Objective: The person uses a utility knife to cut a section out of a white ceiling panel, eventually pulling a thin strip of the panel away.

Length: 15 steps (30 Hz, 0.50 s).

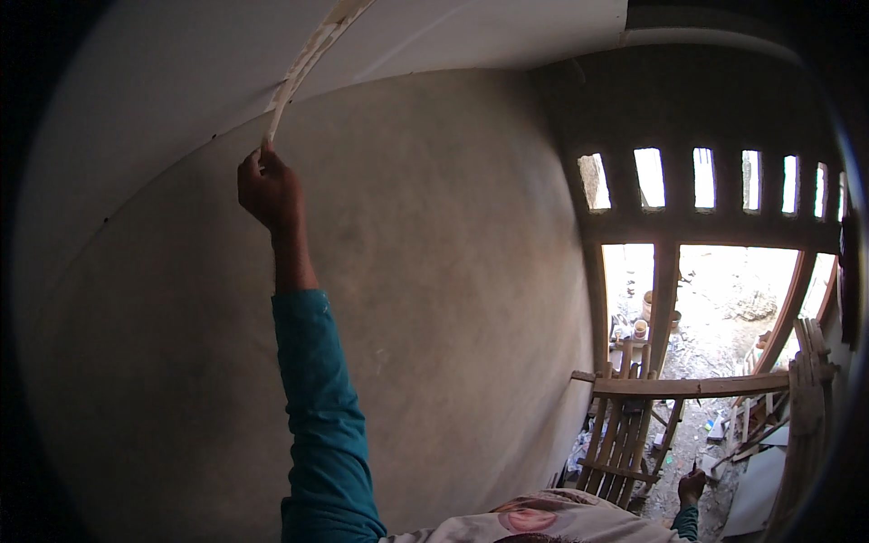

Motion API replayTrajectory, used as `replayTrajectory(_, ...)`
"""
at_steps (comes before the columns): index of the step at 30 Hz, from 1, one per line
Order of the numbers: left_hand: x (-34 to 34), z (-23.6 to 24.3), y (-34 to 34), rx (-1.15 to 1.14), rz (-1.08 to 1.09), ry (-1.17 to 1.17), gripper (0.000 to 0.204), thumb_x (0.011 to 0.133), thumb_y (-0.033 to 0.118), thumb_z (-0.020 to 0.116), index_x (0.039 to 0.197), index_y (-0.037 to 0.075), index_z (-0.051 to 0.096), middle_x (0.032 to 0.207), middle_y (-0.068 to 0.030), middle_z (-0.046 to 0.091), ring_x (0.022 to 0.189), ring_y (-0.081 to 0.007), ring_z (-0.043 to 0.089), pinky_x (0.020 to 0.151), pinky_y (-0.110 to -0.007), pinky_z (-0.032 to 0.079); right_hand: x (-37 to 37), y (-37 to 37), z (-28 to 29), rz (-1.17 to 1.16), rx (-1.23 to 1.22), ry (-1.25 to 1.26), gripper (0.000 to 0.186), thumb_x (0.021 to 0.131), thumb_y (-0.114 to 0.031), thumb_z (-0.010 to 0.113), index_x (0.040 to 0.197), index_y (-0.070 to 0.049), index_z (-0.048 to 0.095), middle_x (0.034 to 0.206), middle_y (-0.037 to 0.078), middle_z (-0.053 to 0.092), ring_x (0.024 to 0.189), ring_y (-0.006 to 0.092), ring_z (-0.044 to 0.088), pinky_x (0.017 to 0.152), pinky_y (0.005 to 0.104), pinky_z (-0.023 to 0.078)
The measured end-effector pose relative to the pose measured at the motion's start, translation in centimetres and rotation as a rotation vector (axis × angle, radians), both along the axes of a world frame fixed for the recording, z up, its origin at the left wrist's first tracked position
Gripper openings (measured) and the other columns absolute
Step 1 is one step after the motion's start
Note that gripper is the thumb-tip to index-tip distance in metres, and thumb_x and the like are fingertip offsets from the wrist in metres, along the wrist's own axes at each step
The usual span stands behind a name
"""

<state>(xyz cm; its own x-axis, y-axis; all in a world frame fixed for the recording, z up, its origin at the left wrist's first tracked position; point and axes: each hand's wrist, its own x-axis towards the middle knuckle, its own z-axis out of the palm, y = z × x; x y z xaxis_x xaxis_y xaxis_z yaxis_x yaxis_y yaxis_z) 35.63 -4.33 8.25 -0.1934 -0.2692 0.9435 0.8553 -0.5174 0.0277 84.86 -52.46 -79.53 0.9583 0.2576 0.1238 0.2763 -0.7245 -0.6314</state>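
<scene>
Raised high, my left hand (pixel 272 185) pinches the lower end of a long pale strip of tape (pixel 282 98). The tape runs up from my fingers along a seam in the white ceiling (pixel 181 100), where patches of whitish filler seem to show beside it. My left arm is stretched up in a teal sleeve in front of the grey plastered wall (pixel 434 271). Low at the right, my right hand (pixel 692 487) is closed, with a thin dark tip sticking up from it. What it grips is too small and dim to name.
A wooden beam (pixel 697 386) crosses at the right, beside a rack of wooden poles (pixel 620 443). Upright planks (pixel 804 407) stand at the far right. Pale sheets (pixel 756 493) and debris lie on the floor below. Bright openings (pixel 733 290) with frames are beyond.
</scene>
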Motion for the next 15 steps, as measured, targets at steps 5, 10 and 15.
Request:
replayTrajectory(5, -2.0, -2.8, 0.5, -0.044, 0.010, -0.007, 0.034, 0.102, 0.031, 0.063, 0.101, -0.002, 0.073, 0.096, -0.0192, 0.072, 0.090, -0.0366, 0.071, 0.078, -0.045, 0.056, 0.8, -1.7, -1.4, 0.041, -0.118, 0.046, 0.017, 0.091, -0.013, 0.060, 0.098, 0.002, 0.063, 0.099, 0.029, 0.068, 0.096, 0.0474, 0.067, 0.084, 0.0548, 0.053)
replayTrajectory(10, -4.5, -4.8, 0.3, -0.040, 0.043, -0.006, 0.035, 0.099, 0.032, 0.067, 0.100, -0.002, 0.072, 0.099, -0.0198, 0.072, 0.091, -0.0375, 0.071, 0.077, -0.045, 0.056, 1.8, -0.3, -3.8, 0.091, -0.138, -0.003, 0.017, 0.090, -0.013, 0.059, 0.098, 0.003, 0.061, 0.098, 0.029, 0.066, 0.095, 0.0478, 0.066, 0.084, 0.0545, 0.053)
replayTrajectory(15, -6.0, -6.8, 1.2, -0.521, 0.421, 0.584, 0.047, 0.095, 0.045, 0.067, 0.097, -0.001, 0.072, 0.086, -0.0191, 0.071, 0.082, -0.0347, 0.073, 0.075, -0.046, 0.058, 2.8, 0.7, -3.3, 0.090, -0.176, 0.062, 0.020, 0.088, -0.013, 0.059, 0.102, 0.002, 0.059, 0.099, 0.028, 0.066, 0.095, 0.0466, 0.066, 0.085, 0.0520, 0.054)
